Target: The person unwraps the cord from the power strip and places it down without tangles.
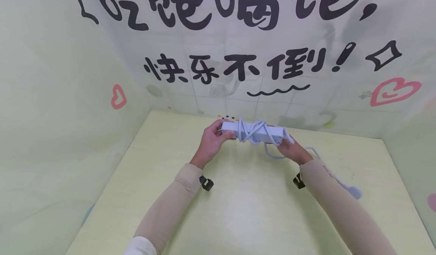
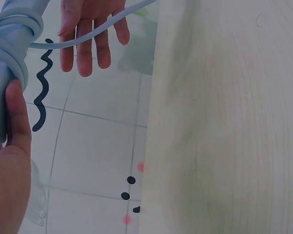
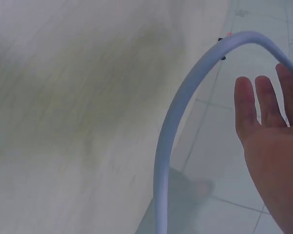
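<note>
A white power strip (image 1: 260, 135) is held up over the far side of the table, its cord wound crosswise around the body. My left hand (image 1: 211, 141) grips its left end, with the thumb on the near side. At the other end is my right hand (image 1: 292, 149), partly hidden behind the strip. The left wrist view shows the right hand's fingers (image 2: 85, 53) extended and the cord (image 2: 95, 33) passing across them. In the right wrist view a loop of cord (image 3: 173, 126) arches beside the loosely straight fingers.
A loose length of cord runs past the right forearm to a plug (image 1: 354, 192) at the right. The pale table (image 1: 235, 217) meets a printed back wall (image 1: 211, 100) and side walls. Black straps (image 1: 206, 183) show at both wrists.
</note>
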Demonstrator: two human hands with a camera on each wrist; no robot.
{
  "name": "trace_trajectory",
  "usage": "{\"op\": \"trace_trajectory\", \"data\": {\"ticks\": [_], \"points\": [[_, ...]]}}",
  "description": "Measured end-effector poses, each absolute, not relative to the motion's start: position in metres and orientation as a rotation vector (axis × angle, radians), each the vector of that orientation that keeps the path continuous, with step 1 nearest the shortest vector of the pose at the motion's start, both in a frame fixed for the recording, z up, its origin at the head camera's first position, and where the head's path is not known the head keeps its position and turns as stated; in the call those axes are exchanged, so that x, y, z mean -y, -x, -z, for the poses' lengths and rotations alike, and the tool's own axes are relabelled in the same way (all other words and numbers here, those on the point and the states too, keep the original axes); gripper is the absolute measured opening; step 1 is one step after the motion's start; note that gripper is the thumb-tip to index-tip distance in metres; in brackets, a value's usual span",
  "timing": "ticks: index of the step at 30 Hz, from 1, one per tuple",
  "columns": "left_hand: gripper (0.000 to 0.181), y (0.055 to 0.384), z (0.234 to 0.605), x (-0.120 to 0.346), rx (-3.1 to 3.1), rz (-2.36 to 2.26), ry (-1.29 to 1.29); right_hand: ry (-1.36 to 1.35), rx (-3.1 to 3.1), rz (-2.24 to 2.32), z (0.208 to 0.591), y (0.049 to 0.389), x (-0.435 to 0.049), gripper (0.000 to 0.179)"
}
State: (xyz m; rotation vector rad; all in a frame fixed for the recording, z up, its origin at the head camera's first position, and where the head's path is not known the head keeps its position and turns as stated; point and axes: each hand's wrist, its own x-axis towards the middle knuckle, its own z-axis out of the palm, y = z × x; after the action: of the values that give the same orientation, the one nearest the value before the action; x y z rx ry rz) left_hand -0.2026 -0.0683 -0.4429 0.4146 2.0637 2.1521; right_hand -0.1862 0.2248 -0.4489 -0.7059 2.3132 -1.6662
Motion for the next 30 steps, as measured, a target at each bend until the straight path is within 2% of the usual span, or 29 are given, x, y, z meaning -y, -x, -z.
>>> {"op": "trace_trajectory", "data": {"ticks": [4,7,12,16,19,25,30], "points": [[0.039,0.203,0.443,0.069,-2.049,-2.154,-0.430,0.826,-2.251,1.666,0.449,0.188,-0.222,0.041],[0.038,0.204,0.444,0.072,-2.036,-2.161,-0.441,0.797,-2.215,1.679,0.446,0.191,-0.223,0.039],[0.036,0.205,0.445,0.078,-2.043,-2.169,-0.419,0.594,-2.340,1.609,0.433,0.196,-0.231,0.045],[0.037,0.207,0.445,0.083,-2.069,-2.153,-0.393,0.438,-2.516,1.434,0.411,0.204,-0.234,0.035],[0.037,0.207,0.444,0.084,-2.076,-2.156,-0.392,0.368,-2.586,1.344,0.393,0.206,-0.234,0.041],[0.038,0.206,0.443,0.084,-2.071,-2.169,-0.379,0.386,-2.685,1.216,0.361,0.197,-0.233,0.044],[0.041,0.206,0.442,0.082,-2.112,-2.178,-0.345,0.525,-2.828,1.082,0.343,0.182,-0.231,0.031]]}}
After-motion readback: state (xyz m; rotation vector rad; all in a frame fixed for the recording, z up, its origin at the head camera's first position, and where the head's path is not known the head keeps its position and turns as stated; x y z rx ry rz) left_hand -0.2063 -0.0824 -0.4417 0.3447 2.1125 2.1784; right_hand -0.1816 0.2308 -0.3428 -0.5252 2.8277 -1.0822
